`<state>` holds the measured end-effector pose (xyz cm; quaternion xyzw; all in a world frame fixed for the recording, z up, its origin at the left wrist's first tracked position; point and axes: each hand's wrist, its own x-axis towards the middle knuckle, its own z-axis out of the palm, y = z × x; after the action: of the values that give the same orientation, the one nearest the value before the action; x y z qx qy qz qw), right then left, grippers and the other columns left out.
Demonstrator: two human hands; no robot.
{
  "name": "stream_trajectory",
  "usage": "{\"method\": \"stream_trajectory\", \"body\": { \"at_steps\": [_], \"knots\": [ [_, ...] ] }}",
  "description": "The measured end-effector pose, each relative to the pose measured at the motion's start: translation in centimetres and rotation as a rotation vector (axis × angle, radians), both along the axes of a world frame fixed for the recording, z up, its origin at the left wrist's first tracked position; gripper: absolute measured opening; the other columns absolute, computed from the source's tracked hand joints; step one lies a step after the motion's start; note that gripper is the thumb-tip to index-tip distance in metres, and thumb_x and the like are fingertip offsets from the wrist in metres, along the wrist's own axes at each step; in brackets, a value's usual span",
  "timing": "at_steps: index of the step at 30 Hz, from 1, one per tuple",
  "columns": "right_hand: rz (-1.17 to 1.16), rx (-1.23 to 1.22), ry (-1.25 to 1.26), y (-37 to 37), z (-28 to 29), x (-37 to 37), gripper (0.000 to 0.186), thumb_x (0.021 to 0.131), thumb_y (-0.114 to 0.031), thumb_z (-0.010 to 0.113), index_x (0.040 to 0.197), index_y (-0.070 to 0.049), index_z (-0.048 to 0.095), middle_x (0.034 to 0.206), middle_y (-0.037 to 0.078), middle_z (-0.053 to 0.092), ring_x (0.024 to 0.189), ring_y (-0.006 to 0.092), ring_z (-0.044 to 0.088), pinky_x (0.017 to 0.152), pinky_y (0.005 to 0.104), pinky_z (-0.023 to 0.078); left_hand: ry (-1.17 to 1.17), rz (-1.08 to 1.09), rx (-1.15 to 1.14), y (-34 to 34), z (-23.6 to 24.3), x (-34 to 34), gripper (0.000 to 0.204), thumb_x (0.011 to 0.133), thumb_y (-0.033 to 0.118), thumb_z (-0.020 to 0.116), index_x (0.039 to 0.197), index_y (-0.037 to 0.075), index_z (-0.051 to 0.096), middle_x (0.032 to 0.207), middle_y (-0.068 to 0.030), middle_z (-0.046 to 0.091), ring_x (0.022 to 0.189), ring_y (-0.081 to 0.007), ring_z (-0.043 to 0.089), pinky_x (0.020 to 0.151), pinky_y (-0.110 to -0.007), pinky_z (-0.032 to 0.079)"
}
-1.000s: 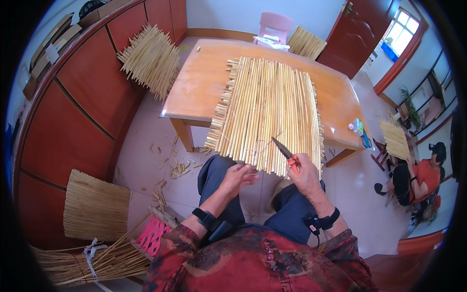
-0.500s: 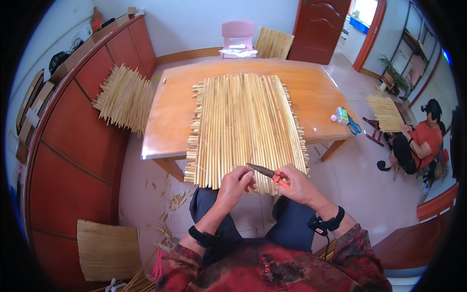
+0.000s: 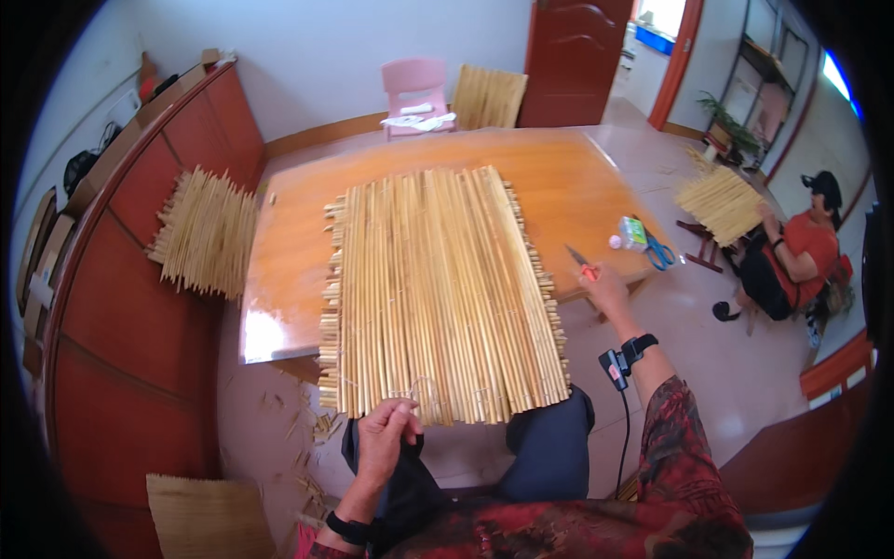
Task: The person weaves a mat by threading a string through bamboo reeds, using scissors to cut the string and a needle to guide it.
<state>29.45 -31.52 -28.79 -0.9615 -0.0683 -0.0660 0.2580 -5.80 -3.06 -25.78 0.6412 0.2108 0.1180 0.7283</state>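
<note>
Mat (image 3: 438,289) on the table (image 3: 577,177), near edge overhanging
Probably light, stiff lengthwise, bendy across; I'd grab the outer sticks (image 3: 346,307). Left hand (image 3: 385,433) curled, can't tell if gripping; right hand (image 3: 607,291) clutches pliers (image 3: 577,256).

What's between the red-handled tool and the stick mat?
In the head view, only bare tabletop shows between the red-handled tool and the stick mat.
</note>
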Motion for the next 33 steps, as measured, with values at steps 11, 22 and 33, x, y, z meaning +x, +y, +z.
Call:
{"method": "stream_trajectory", "body": {
  "at_steps": [11,22,33],
  "knots": [
    [-0.092,-0.356,-0.24,0.1,-2.7,2.6,0.038,0.071,-0.035,0.062,0.096,-0.006,0.059,0.102,0.015,0.056,0.097,0.0303,0.052,0.083,0.04,0.042,0.091,-0.15,-0.047,-1.8,-0.3,-1.1,0.019,0.09,0.015,0.049,0.093,-0.001,0.059,0.068,-0.0021,0.059,0.057,-0.006,0.05,0.053,-0.02,0.042],
    [0.951,0.486,0.44,10.3,6.5,-26.3,0.021,0.082,-0.013,0.059,0.099,0.0,0.06,0.083,0.009,0.055,0.075,0.0169,0.053,0.07,0.0267,0.043,0.007,-0.309,-0.03,-4.5,-1.1,-1.8,0.018,0.09,0.015,0.05,0.095,0.0,0.06,0.07,-0.0015,0.06,0.061,-0.0051,0.053,0.056,-0.02,0.045],
    [0.65,1.308,0.783,11.8,9.4,-26.5,0.016,0.09,-0.017,0.049,0.093,-0.002,0.047,0.079,0.01,0.059,0.071,0.0221,0.061,0.078,0.0369,0.049,-0.308,-0.01,0.04,-2.8,-1.8,-4.9,0.017,0.085,0.009,0.055,0.099,0.0,0.059,0.104,-0.0064,0.056,0.099,-0.0109,0.052,0.084,-0.022,0.041]
  ]
}}
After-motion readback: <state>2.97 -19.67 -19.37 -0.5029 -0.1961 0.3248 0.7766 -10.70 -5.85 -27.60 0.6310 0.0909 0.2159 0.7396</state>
